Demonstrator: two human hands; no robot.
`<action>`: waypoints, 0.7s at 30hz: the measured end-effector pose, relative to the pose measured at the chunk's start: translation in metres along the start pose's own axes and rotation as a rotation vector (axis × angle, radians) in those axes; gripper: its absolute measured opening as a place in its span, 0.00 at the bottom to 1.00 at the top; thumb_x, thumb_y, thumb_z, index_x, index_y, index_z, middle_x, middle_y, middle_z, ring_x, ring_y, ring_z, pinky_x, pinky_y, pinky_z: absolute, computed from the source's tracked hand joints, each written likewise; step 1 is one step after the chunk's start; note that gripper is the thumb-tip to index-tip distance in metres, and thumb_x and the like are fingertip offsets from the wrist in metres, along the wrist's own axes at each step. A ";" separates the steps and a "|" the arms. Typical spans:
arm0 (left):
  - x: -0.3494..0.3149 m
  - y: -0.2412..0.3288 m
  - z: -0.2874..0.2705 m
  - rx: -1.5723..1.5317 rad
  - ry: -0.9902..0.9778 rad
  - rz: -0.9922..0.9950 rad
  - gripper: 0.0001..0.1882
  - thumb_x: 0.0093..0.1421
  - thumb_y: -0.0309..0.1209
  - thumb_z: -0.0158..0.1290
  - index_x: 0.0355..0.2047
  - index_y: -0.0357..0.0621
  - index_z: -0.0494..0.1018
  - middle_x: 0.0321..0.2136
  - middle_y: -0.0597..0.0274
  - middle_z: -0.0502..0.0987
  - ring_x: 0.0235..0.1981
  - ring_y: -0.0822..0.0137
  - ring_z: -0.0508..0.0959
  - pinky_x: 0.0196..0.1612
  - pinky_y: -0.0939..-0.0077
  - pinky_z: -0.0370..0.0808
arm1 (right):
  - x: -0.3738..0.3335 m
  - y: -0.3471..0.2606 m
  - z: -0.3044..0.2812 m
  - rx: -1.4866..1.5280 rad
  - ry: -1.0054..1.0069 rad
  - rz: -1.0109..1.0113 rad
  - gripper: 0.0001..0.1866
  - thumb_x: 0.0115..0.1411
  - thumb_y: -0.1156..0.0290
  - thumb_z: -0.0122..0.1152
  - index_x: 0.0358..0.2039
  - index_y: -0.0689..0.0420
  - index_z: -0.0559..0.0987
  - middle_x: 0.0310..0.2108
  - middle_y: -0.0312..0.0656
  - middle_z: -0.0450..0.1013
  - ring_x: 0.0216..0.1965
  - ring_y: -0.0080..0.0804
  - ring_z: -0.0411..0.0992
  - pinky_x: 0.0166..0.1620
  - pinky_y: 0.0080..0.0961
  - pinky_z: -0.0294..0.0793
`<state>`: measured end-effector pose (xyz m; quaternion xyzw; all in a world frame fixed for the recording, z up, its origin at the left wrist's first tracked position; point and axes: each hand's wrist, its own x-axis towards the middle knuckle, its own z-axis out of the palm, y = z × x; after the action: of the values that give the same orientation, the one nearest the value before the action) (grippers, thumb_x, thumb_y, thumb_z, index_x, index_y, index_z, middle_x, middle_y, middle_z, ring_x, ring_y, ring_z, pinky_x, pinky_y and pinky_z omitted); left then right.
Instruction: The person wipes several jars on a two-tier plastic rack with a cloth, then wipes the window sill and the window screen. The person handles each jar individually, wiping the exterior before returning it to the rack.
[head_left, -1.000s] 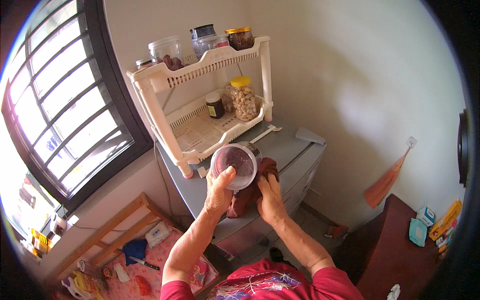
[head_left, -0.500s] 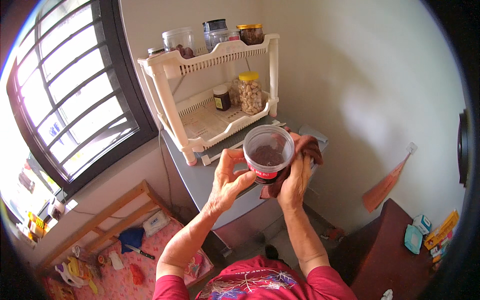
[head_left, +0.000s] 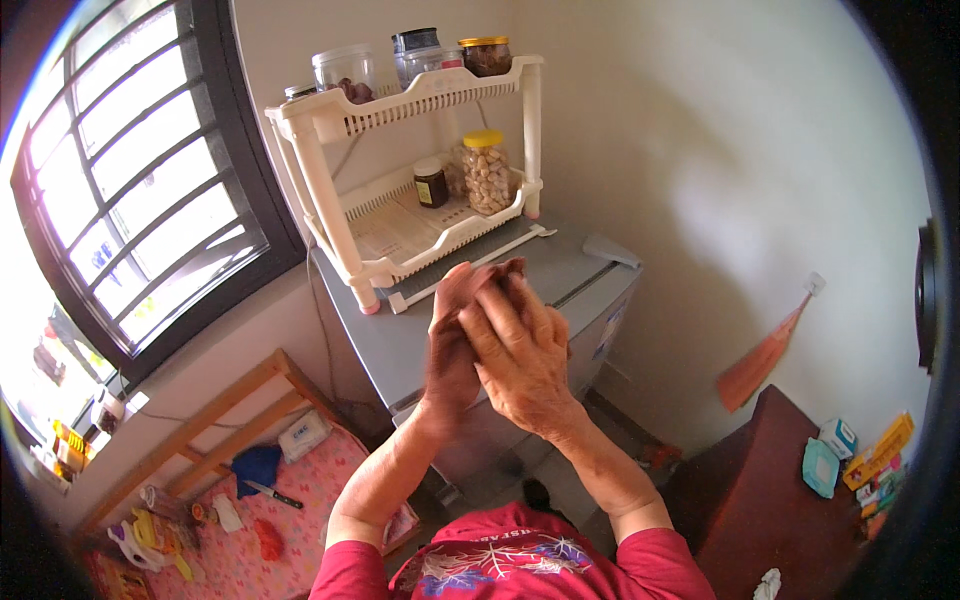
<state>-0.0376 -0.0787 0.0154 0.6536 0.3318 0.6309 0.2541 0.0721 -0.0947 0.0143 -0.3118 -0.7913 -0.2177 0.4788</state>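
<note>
Over the front part of the grey cabinet top (head_left: 400, 345), my two hands are pressed close together. My right hand (head_left: 525, 365) lies with its fingers bent over a brown cloth (head_left: 500, 271), gripping it. Against it, my left hand (head_left: 450, 365) is closed, partly blurred and in shadow. What it grips is hidden behind the hands and cloth; the clear jar does not show.
A cream two-tier rack (head_left: 330, 205) stands behind my hands. On it are a yellow-lidded jar of nuts (head_left: 487, 180), a small dark jar (head_left: 431, 187) and several other jars. A knife (head_left: 275, 494) lies on pink bedding at lower left; a dark red table (head_left: 750, 490) stands right.
Half a second ago the clear jar with dark residue was upright between my hands, cloth in the right. Now my hands have come together, the right crossing over leftward, and the jar is out of sight.
</note>
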 end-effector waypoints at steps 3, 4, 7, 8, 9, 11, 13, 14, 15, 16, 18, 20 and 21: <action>0.000 -0.010 -0.002 -0.325 0.017 -0.363 0.25 0.62 0.43 0.44 0.56 0.46 0.61 0.40 0.60 0.73 0.39 0.68 0.72 0.43 0.73 0.72 | -0.014 -0.003 -0.002 -0.044 -0.047 -0.185 0.21 0.55 0.66 0.53 0.51 0.52 0.74 0.56 0.34 0.63 0.58 0.34 0.58 0.51 0.36 0.57; 0.004 -0.013 -0.002 -0.768 0.125 -0.424 0.32 0.60 0.56 0.45 0.55 0.46 0.62 0.37 0.61 0.73 0.33 0.69 0.73 0.36 0.72 0.75 | -0.022 -0.003 -0.005 -0.030 -0.063 -0.226 0.20 0.55 0.66 0.53 0.49 0.51 0.75 0.55 0.33 0.64 0.58 0.32 0.58 0.51 0.35 0.57; 0.004 0.000 -0.013 -0.957 0.107 -0.719 0.37 0.55 0.65 0.44 0.50 0.47 0.67 0.34 0.58 0.77 0.32 0.63 0.78 0.39 0.67 0.77 | -0.045 -0.001 -0.009 0.106 -0.070 -0.305 0.16 0.52 0.66 0.56 0.42 0.52 0.79 0.48 0.31 0.69 0.55 0.30 0.60 0.50 0.33 0.57; -0.001 0.032 -0.001 -1.065 0.117 -0.703 0.40 0.52 0.68 0.45 0.48 0.44 0.69 0.37 0.56 0.77 0.36 0.61 0.78 0.42 0.65 0.77 | -0.051 0.001 -0.008 0.179 -0.070 -0.321 0.14 0.50 0.66 0.59 0.38 0.53 0.80 0.46 0.33 0.70 0.53 0.32 0.62 0.51 0.33 0.58; 0.003 0.020 -0.002 -1.066 0.201 -0.702 0.42 0.51 0.69 0.44 0.48 0.44 0.69 0.38 0.55 0.77 0.37 0.60 0.78 0.43 0.63 0.76 | -0.059 0.009 -0.005 0.279 -0.060 -0.218 0.14 0.50 0.66 0.61 0.38 0.54 0.79 0.44 0.36 0.70 0.50 0.34 0.64 0.50 0.34 0.60; 0.007 -0.003 -0.007 -1.167 0.215 -0.711 0.44 0.49 0.72 0.43 0.49 0.46 0.69 0.42 0.54 0.76 0.41 0.57 0.77 0.46 0.56 0.74 | -0.072 0.025 0.000 0.473 -0.031 -0.017 0.15 0.49 0.64 0.63 0.37 0.56 0.78 0.40 0.40 0.71 0.46 0.37 0.68 0.49 0.36 0.64; 0.006 0.000 -0.006 -1.175 0.238 -0.665 0.44 0.48 0.72 0.44 0.50 0.47 0.69 0.43 0.55 0.76 0.41 0.56 0.77 0.47 0.55 0.74 | -0.049 0.019 -0.011 0.510 0.342 0.321 0.18 0.50 0.74 0.64 0.41 0.59 0.71 0.34 0.39 0.69 0.33 0.31 0.68 0.39 0.30 0.69; 0.003 0.004 -0.006 -1.173 0.254 -0.650 0.44 0.48 0.72 0.44 0.50 0.47 0.69 0.43 0.56 0.76 0.42 0.56 0.76 0.47 0.54 0.74 | -0.034 0.013 -0.009 0.598 0.454 0.451 0.19 0.49 0.78 0.64 0.42 0.58 0.70 0.31 0.36 0.67 0.30 0.27 0.67 0.37 0.26 0.69; 0.001 0.006 -0.002 -1.116 0.279 -0.661 0.45 0.47 0.73 0.44 0.50 0.47 0.69 0.43 0.56 0.76 0.44 0.56 0.76 0.50 0.55 0.72 | -0.018 0.009 -0.007 0.689 0.583 0.572 0.22 0.48 0.83 0.65 0.43 0.57 0.68 0.29 0.33 0.65 0.27 0.22 0.65 0.34 0.22 0.69; -0.006 0.000 -0.001 -1.110 0.221 -0.596 0.43 0.47 0.69 0.48 0.50 0.47 0.68 0.43 0.56 0.76 0.45 0.57 0.75 0.52 0.55 0.71 | -0.006 0.004 0.002 0.861 0.698 0.658 0.24 0.48 0.84 0.65 0.44 0.56 0.66 0.28 0.32 0.64 0.26 0.20 0.63 0.34 0.18 0.68; -0.014 -0.025 0.008 -1.078 0.355 -0.605 0.39 0.48 0.62 0.55 0.50 0.46 0.67 0.44 0.56 0.75 0.45 0.57 0.74 0.53 0.57 0.70 | 0.012 -0.017 0.007 0.819 0.623 0.685 0.26 0.51 0.80 0.63 0.48 0.56 0.63 0.37 0.37 0.64 0.37 0.24 0.65 0.44 0.21 0.68; -0.010 -0.025 0.016 -1.097 0.355 -0.528 0.35 0.50 0.55 0.59 0.50 0.44 0.66 0.45 0.56 0.74 0.44 0.57 0.75 0.52 0.60 0.71 | -0.002 -0.013 0.036 0.810 0.773 0.598 0.19 0.56 0.74 0.58 0.47 0.57 0.64 0.47 0.41 0.63 0.48 0.28 0.62 0.51 0.25 0.65; -0.009 -0.023 0.019 -1.031 0.321 -0.491 0.34 0.50 0.54 0.59 0.50 0.44 0.66 0.45 0.55 0.74 0.44 0.58 0.74 0.52 0.61 0.71 | -0.010 -0.012 0.046 0.925 0.757 0.707 0.17 0.59 0.70 0.54 0.47 0.58 0.65 0.55 0.44 0.59 0.55 0.33 0.59 0.55 0.27 0.61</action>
<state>-0.0211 -0.0691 -0.0093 0.2465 0.1583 0.7244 0.6241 0.0389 -0.0767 -0.0160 -0.2173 -0.4323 0.2175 0.8477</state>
